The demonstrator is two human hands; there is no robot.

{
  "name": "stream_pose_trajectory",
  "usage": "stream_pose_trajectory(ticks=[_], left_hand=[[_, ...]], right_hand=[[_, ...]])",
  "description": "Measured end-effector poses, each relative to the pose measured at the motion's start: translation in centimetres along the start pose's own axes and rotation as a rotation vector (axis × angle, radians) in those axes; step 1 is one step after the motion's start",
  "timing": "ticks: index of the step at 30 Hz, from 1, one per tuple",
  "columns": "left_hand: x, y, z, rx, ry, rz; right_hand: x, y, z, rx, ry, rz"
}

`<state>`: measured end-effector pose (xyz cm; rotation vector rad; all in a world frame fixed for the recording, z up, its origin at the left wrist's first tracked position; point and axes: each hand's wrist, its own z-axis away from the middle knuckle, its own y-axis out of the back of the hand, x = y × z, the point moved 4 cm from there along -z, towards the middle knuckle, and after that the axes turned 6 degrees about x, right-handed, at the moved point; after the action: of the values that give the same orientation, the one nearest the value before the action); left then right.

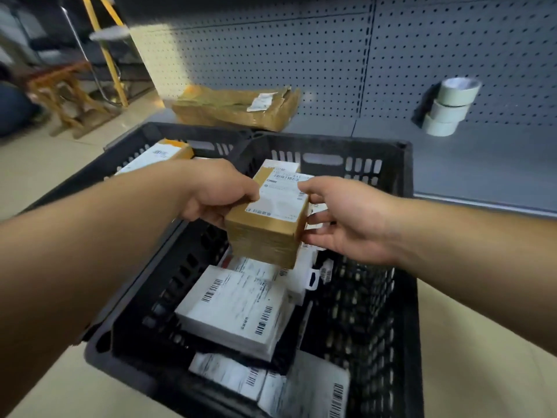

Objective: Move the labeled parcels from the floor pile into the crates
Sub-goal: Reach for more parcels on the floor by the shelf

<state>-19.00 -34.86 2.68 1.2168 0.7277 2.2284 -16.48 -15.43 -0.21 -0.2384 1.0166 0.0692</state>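
Observation:
A small brown cardboard parcel (268, 224) with a white shipping label hangs above the near black crate (401, 297). My left hand (217, 193) grips its left side, thumb on the label and fingers underneath. Straight fingers of my right hand (346, 218) touch the parcel's right side. Inside the crate lie several white labeled parcels (238, 309), more at its near end. A second black crate (144, 137) stands behind on the left and holds a labeled brown box (164, 153).
A wide taped brown package (235, 107) lies on the grey shelf base (482, 164) below a pegboard wall. Three tape rolls (449, 107) are stacked at the right. A yellow ladder (104, 46) and a wooden stool (63, 92) stand far left on the tiled floor.

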Motion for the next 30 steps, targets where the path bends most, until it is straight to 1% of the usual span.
stream_pose_trajectory(ticks=[6, 11, 14, 16, 19, 22, 24, 26, 28, 30], left_hand=[[-3.0, 0.9, -1.3, 0.015, 0.083, -0.082], [-4.3, 0.6, -1.9, 0.026, 0.067, -0.17], [-4.7, 0.2, -2.3, 0.053, 0.025, -0.228], [-4.7, 0.1, -2.5, 0.093, -0.024, -0.329], [-4.2, -0.4, -2.6, 0.158, -0.131, -0.548], [-3.6, -0.9, -2.7, 0.195, -0.226, -0.619], [-3.3, -1.3, -2.7, 0.189, -0.277, -0.62], [-3.2, -1.9, -2.7, 0.137, -0.31, -0.642], [-3.3, -2.7, -2.8, 0.066, -0.314, -0.698], [-3.6, -2.9, -3.1, 0.048, -0.315, -0.717]], right_hand=[[1.7, -3.7, -1.6, 0.003, -0.068, 0.031], [3.1, -4.7, -2.6, 0.001, -0.154, 0.046], [3.9, -4.9, -3.2, -0.006, -0.187, 0.044], [4.1, -5.1, -3.6, -0.007, -0.194, 0.024], [4.1, -5.4, -4.1, 0.011, -0.186, -0.024], [4.0, -5.7, -4.6, 0.03, -0.169, -0.057], [4.1, -5.8, -4.9, 0.044, -0.147, -0.042], [4.1, -6.1, -5.0, 0.045, -0.121, -0.014], [4.2, -6.3, -5.2, 0.052, -0.112, 0.006], [4.4, -6.3, -5.2, 0.06, -0.118, 0.018]])
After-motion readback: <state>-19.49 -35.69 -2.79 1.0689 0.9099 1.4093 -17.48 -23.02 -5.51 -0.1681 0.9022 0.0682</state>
